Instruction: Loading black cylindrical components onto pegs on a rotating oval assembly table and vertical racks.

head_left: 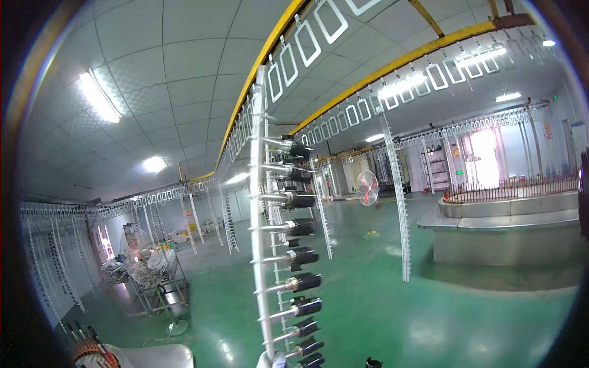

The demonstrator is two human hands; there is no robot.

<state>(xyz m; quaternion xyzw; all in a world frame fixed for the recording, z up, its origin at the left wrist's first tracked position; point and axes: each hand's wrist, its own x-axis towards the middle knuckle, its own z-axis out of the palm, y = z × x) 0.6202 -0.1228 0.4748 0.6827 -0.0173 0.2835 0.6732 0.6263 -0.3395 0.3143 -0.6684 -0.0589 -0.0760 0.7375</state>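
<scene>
A tall white hanging rack runs down the middle of the view from the overhead rail. Short pegs stick out along it, and several black, shiny cylindrical parts sit on them in a column, pointing right. At the lower edge my left hand, in a pale glove, is closed around the rack's lower part; only a bit of it shows. Another black cylindrical part pokes up at the bottom edge, right of the rack; whatever supports it is cut off. My right hand is out of view.
Yellow overhead rails carry several white loop hangers. Another long rack hangs to the right. Beyond it are a metal counter with upright rods and a red-bladed fan. At left stand a loaded metal cart and a metal tabletop.
</scene>
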